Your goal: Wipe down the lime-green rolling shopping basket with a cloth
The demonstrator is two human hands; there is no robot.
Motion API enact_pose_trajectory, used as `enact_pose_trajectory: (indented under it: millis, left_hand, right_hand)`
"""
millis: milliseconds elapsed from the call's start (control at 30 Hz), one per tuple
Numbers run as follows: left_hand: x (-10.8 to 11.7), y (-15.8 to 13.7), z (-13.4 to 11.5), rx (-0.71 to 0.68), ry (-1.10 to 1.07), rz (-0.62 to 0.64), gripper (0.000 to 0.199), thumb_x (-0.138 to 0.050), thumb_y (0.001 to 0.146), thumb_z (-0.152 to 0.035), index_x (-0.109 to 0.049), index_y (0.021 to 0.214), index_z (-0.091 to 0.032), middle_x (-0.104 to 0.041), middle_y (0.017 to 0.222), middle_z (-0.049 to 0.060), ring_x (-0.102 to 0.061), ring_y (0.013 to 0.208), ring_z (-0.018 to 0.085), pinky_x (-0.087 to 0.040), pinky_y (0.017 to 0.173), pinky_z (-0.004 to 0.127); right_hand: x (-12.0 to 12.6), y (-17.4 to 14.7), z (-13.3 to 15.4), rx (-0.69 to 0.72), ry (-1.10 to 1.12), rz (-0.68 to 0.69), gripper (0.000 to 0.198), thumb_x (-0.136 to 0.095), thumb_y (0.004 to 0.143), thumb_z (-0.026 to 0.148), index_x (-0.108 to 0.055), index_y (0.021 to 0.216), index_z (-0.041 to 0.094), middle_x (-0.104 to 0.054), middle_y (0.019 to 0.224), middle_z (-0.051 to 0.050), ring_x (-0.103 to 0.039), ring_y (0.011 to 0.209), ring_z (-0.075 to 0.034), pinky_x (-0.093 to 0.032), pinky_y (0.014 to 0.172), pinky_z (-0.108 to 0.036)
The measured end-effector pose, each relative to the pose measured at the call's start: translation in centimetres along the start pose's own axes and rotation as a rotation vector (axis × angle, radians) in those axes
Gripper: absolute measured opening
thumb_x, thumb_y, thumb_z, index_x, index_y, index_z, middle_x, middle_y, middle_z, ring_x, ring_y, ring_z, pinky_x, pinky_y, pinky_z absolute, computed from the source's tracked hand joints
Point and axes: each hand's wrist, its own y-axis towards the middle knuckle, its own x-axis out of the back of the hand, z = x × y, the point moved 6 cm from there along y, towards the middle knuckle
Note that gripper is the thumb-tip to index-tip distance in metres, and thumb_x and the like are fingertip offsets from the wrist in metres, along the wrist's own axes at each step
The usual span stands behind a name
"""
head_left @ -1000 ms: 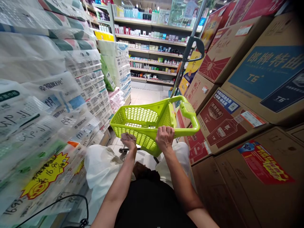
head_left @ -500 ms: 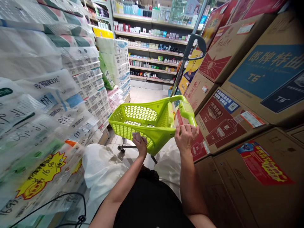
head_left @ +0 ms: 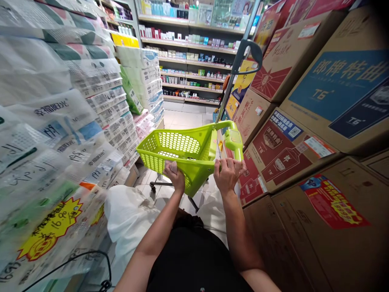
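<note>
A lime-green shopping cart (head_left: 182,159) with a perforated plastic basket stands crosswise before me, its handle end to the right. My right hand (head_left: 226,175) is closed around the near end of its handle. Beside the basket's near wall is my left hand (head_left: 176,178), closed on a crumpled pale pinkish cloth (head_left: 169,167). Whether that hand also touches the basket, I cannot tell. Through the holes and over the rim no goods show inside the basket. The cart's lower frame and a dark wheel show below.
Wrapped paper packs (head_left: 73,117) are piled along the left. Stacked cartons (head_left: 306,227) line the right side. Behind the cart leans a metal pole with a grey loop handle (head_left: 254,52). Shelves of small boxes and bottles (head_left: 188,61) stand at the back, beyond tiled floor (head_left: 179,117).
The cart and both hands sit slightly further left in view, and the surroundings have shifted a little too. Both hands keep the same grasp.
</note>
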Motion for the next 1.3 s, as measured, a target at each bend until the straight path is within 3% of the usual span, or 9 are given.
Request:
enact_pose_trajectory:
  millis: [100, 267, 400, 500, 700, 800, 933, 1133, 1300]
  left_hand:
    - [0.2, 0.5, -0.6, -0.088, 0.079, -0.065, 0.024, -0.061, 0.087, -0.018, -0.053, 0.110, -0.022, -0.044, 0.122, 0.012, -0.049, 0.123, 0.030, -0.040, 0.115, 0.049]
    - [-0.3, -2.5, 0.5, -0.137, 0.070, 0.202, 0.018, -0.060, 0.080, -0.012, -0.054, 0.094, -0.022, -0.045, 0.103, 0.008, -0.053, 0.105, 0.028, -0.046, 0.105, 0.050]
    - [-0.9, -2.0, -3.3, -0.250, 0.021, 0.150, 0.015, -0.061, 0.089, -0.020, -0.055, 0.103, -0.022, -0.047, 0.109, 0.010, -0.051, 0.116, 0.029, -0.044, 0.109, 0.050]
    - [-2.1, -1.4, -5.6, -0.345, -0.026, 0.197, 0.014, -0.063, 0.092, -0.024, -0.056, 0.104, -0.022, -0.050, 0.113, 0.011, -0.050, 0.121, 0.029, -0.045, 0.109, 0.049]
    - [-1.2, -3.2, -1.5, -0.312, 0.059, 0.331, 0.010, -0.061, 0.086, -0.017, -0.057, 0.094, -0.021, -0.051, 0.102, 0.009, -0.054, 0.108, 0.028, -0.050, 0.103, 0.052]
    - [-1.2, -3.4, -1.8, -0.353, 0.096, 0.287, 0.014, -0.064, 0.087, -0.021, -0.062, 0.100, -0.020, -0.050, 0.109, 0.010, -0.054, 0.112, 0.027, -0.050, 0.105, 0.050]
    - [-2.3, -4.1, -3.4, -0.515, 0.080, 0.283, 0.018, -0.067, 0.093, -0.034, -0.066, 0.104, -0.020, -0.050, 0.118, 0.012, -0.049, 0.127, 0.029, -0.047, 0.111, 0.050]
    - [-1.4, -5.6, -1.5, -0.573, 0.062, 0.408, 0.017, -0.063, 0.098, -0.036, -0.069, 0.102, -0.021, -0.054, 0.108, 0.010, -0.056, 0.115, 0.027, -0.053, 0.101, 0.045]
    - [-3.4, -5.8, -6.2, -0.733, 0.078, 0.343, 0.017, -0.067, 0.094, -0.031, -0.069, 0.107, -0.020, -0.049, 0.121, 0.012, -0.050, 0.126, 0.028, -0.049, 0.109, 0.047]
  right_hand:
    - [0.1, -0.1, 0.7, 0.025, -0.024, -0.009, 0.028, -0.049, 0.104, 0.037, -0.065, 0.084, 0.023, -0.068, 0.092, -0.007, -0.054, 0.101, -0.027, -0.026, 0.113, -0.056]
    - [-0.1, -0.2, 1.0, 0.008, -0.015, -0.009, 0.029, -0.049, 0.103, 0.037, -0.064, 0.083, 0.023, -0.067, 0.090, -0.007, -0.052, 0.100, -0.027, -0.025, 0.112, -0.056]
    - [-0.3, -0.1, 0.8, -0.033, 0.012, 0.049, 0.029, -0.048, 0.103, 0.037, -0.066, 0.085, 0.023, -0.068, 0.094, -0.008, -0.052, 0.103, -0.028, -0.024, 0.114, -0.057]
    - [-0.2, -0.1, 0.7, -0.043, 0.006, 0.043, 0.030, -0.047, 0.103, 0.038, -0.067, 0.087, 0.023, -0.068, 0.095, -0.008, -0.052, 0.102, -0.027, -0.024, 0.115, -0.057]
    - [0.1, 0.0, 0.5, -0.036, 0.007, 0.021, 0.032, -0.046, 0.104, 0.038, -0.068, 0.086, 0.022, -0.068, 0.093, -0.007, -0.053, 0.102, -0.026, -0.023, 0.117, -0.057]
    - [0.1, -0.1, 0.3, -0.062, 0.044, 0.049, 0.036, -0.041, 0.106, 0.036, -0.068, 0.087, 0.022, -0.069, 0.094, -0.007, -0.054, 0.103, -0.026, -0.021, 0.118, -0.055]
    - [0.2, -0.3, 0.1, -0.090, 0.151, 0.061, 0.041, -0.030, 0.108, 0.034, -0.069, 0.100, 0.023, -0.071, 0.102, -0.006, -0.054, 0.108, -0.025, -0.018, 0.120, -0.054]
    - [0.5, -0.3, -0.8, -0.129, 0.359, 0.054, 0.056, -0.015, 0.109, 0.041, -0.068, 0.105, 0.023, -0.072, 0.106, -0.006, -0.058, 0.112, -0.025, -0.017, 0.122, -0.055]
    - [1.5, 0.0, -2.1, -0.268, 0.648, -0.011, 0.070, -0.002, 0.108, 0.048, -0.067, 0.105, 0.024, -0.073, 0.105, -0.006, -0.064, 0.108, -0.023, -0.022, 0.122, -0.053]
